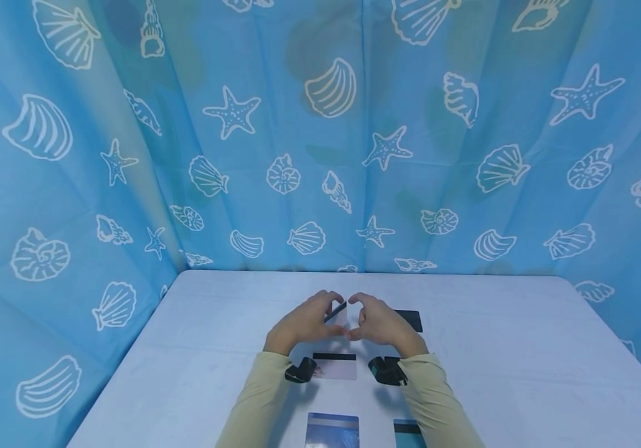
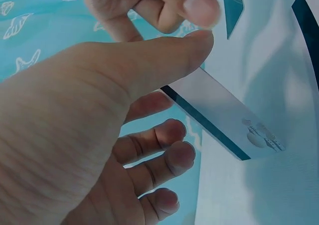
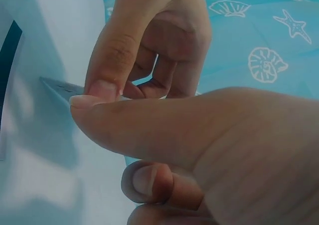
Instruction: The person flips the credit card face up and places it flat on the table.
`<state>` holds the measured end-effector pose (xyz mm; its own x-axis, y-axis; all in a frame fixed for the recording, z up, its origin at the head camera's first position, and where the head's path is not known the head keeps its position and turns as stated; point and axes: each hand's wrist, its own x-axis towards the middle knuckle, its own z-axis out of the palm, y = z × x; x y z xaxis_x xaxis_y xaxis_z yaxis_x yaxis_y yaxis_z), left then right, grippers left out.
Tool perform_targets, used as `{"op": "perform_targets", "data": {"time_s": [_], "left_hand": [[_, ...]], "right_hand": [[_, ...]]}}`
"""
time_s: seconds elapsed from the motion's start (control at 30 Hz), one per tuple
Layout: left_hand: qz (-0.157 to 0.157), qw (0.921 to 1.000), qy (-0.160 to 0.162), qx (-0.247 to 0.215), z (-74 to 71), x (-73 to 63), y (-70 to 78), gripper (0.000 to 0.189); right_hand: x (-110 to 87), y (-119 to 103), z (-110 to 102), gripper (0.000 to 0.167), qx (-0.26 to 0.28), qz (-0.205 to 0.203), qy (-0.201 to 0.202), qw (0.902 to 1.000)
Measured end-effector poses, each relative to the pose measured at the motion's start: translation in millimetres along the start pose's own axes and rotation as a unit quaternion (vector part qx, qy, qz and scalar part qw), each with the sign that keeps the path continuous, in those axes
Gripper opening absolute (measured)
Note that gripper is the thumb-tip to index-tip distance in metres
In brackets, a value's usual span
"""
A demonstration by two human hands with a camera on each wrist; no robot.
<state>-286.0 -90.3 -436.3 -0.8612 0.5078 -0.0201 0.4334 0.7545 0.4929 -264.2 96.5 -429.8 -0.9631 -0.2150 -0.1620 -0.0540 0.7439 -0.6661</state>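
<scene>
My left hand (image 1: 310, 318) pinches a pale card (image 2: 224, 117) by its upper part, thumb across it and the other fingers loosely bent. A dark stripe lines one edge of the card, and a small print marks its lower corner. The card slants above the white table. Beside it, my right hand (image 1: 379, 322) curves inward with thumb and forefinger apart in the head view. The two thumb tips meet or nearly meet, as the right wrist view shows, where only a corner of the card (image 3: 60, 89) is visible. Whether my right hand touches the card is hidden.
A dark card (image 1: 410, 320) lies beyond my right wrist. Nearer are a pale striped card (image 1: 335, 368), a blue picture card (image 1: 332, 430) and a teal card (image 1: 409, 435). Behind the white table (image 1: 511, 361) hangs a blue shell-print curtain (image 1: 309, 149).
</scene>
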Motion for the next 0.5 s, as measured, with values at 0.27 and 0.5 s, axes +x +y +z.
{"op": "perform_targets", "data": {"time_s": [0.27, 0.5], "left_hand": [[-0.006, 1.0, -0.001, -0.006, -2.8, -0.7, -0.4, 0.063], [0.001, 1.0, -0.006, -0.005, -4.1, 0.7, -0.9, 0.062]], "right_hand": [[2.8, 3.9, 3.8, 0.075, -0.005, -0.006, 0.001, 1.0], [4.9, 6.1, 5.8, 0.075, 0.003, -0.004, -0.005, 1.0]]}}
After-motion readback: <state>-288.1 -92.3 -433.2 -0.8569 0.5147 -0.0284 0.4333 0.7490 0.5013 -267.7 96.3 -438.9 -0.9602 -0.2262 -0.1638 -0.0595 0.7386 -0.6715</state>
